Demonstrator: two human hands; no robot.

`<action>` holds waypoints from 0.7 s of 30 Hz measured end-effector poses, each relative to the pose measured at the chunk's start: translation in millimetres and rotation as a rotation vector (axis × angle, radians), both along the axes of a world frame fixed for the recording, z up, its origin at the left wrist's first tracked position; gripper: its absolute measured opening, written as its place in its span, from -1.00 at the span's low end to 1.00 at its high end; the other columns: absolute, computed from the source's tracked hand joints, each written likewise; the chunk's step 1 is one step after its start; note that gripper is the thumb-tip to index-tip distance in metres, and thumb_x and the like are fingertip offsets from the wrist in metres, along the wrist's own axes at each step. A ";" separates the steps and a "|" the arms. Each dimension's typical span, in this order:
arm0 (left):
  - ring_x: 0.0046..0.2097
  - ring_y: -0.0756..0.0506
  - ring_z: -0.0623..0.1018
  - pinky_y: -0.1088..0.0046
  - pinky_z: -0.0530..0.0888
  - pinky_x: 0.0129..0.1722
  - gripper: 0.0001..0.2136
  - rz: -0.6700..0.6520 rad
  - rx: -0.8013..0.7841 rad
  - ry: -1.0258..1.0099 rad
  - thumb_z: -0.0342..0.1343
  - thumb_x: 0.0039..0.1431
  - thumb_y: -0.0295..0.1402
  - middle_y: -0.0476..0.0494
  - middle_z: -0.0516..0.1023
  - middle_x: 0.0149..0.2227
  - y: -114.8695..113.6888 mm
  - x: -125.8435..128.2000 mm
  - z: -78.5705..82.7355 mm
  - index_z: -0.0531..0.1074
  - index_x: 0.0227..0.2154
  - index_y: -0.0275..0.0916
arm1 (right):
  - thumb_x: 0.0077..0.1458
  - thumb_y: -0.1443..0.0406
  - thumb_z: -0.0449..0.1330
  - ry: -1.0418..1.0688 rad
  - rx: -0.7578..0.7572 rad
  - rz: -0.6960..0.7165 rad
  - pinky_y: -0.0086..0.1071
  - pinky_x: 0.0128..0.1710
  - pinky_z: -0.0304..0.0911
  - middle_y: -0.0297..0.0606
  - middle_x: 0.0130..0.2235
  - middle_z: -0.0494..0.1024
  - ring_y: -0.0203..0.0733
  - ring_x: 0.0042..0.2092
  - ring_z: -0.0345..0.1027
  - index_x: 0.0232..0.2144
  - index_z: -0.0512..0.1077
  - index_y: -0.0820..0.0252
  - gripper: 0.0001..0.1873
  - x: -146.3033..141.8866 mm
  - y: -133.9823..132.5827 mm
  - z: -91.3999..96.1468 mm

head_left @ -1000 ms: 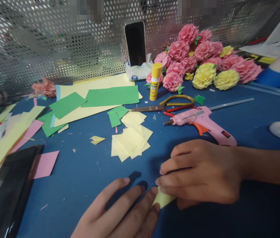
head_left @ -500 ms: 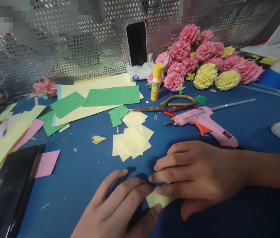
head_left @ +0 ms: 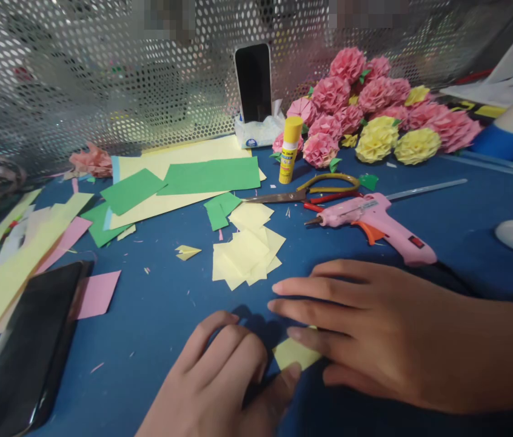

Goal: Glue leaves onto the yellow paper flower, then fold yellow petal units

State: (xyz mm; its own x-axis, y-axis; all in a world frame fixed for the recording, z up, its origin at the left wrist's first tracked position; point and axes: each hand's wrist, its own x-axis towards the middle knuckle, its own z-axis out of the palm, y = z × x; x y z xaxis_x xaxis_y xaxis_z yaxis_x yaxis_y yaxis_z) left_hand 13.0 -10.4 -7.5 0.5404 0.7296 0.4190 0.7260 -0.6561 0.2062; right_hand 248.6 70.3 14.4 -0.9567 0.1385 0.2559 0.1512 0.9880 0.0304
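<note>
Yellow paper piece (head_left: 293, 353): on the table (head_left: 156, 352), toward the near edge and somewhat right of the middle; its right part is hidden beneath fingers.
Orientation of the piece: the visible part runs aslant, its longer direction pointing from the near left toward the table's far right corner; the full outline cannot be told.
Left hand (head_left: 220, 376): fingers curled inward, thumb tip resting on the near margin of the piece; whether a fingertip opposes the thumb cannot be told.
Right hand (head_left: 375, 337): fingers extended and slightly spread, the forefinger lying across the far margin, the thumb apart from it; nothing is visibly gripped.
Key relation: the piece lies between the hands, right of the left thumb and under the right forefinger; the right hand overlaps it more.
Yellow squares (head_left: 244, 252): a loose, overlapping pile beyond the hands, toward the far edge.
Folded yellow scrap (head_left: 188, 252): just left of the pile.
Glue gun (head_left: 375, 221): beyond the right hand, nozzle toward the table's left edge.
Scissors (head_left: 284, 197): between pile and glue stick (head_left: 289, 152), blades pointing left.
Paper flowers (head_left: 331, 94): heaped near the far right corner.
</note>
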 end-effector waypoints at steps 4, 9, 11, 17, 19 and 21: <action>-0.29 -0.06 0.40 0.37 0.33 0.05 -0.80 -0.055 0.024 -0.047 0.06 0.37 -0.41 0.02 0.47 -0.41 0.3 1.6 -2.4 0.58 -0.31 -0.14 | 0.26 0.31 0.15 -0.024 0.037 -0.029 -0.15 0.01 0.18 -0.16 0.07 0.52 -0.04 0.21 0.18 -0.42 0.52 0.13 -0.78 6.9 -5.9 10.0; -0.11 -0.11 0.45 0.34 0.24 0.07 -0.72 -0.087 -0.115 -0.100 0.07 0.38 -0.25 -0.10 0.53 -0.13 3.1 -1.1 -4.0 0.42 0.04 -0.29 | 0.33 0.17 0.11 0.060 0.006 -0.067 -0.21 -0.20 0.15 -0.23 -0.21 0.53 -0.09 -0.15 0.29 -0.40 0.46 0.17 -0.71 2.1 -0.6 7.0; -0.10 -0.12 0.44 0.34 0.27 0.00 -0.71 -0.047 -0.233 -0.108 0.16 0.32 -0.26 -0.09 0.50 -0.11 4.5 1.0 -1.9 0.37 0.02 -0.26 | 0.32 0.03 0.12 0.075 -0.005 -0.070 -0.24 -0.26 0.11 -0.25 -0.26 0.49 -0.10 -0.22 0.25 -0.31 0.45 0.19 -0.64 -0.9 2.0 0.8; -0.11 -0.08 0.45 0.36 0.27 -0.09 -0.85 0.030 -0.402 -0.213 0.21 0.27 -0.40 0.03 0.51 -0.17 8.6 10.4 3.3 0.39 -0.14 -0.13 | 0.40 0.33 -0.01 0.198 -0.081 -0.047 -0.30 -0.42 -0.09 -0.42 -0.55 0.32 -0.25 -0.49 0.08 -0.42 0.37 0.18 -0.69 2.2 0.6 -9.3; -0.17 -0.04 0.46 0.38 0.27 -0.10 -0.86 0.029 -0.398 -0.276 0.15 0.28 -0.50 0.07 0.52 -0.24 10.1 10.2 5.1 0.41 -0.18 -0.13 | 0.41 0.30 -0.01 0.233 -0.179 -0.059 -0.32 -0.45 -0.10 -0.46 -0.58 0.33 -0.29 -0.54 0.05 -0.36 0.41 0.18 -0.70 5.3 -0.1 -7.7; -0.23 -0.01 0.47 0.39 0.27 -0.10 -0.85 0.020 -0.314 -0.325 0.07 0.31 -0.55 0.09 0.53 -0.29 10.7 8.0 7.7 0.43 -0.22 -0.14 | 0.38 0.32 0.05 0.279 -0.343 -0.065 -0.37 -0.43 -0.02 -0.46 -0.51 0.46 -0.35 -0.53 0.16 -0.26 0.44 0.17 -0.81 7.0 0.3 -5.3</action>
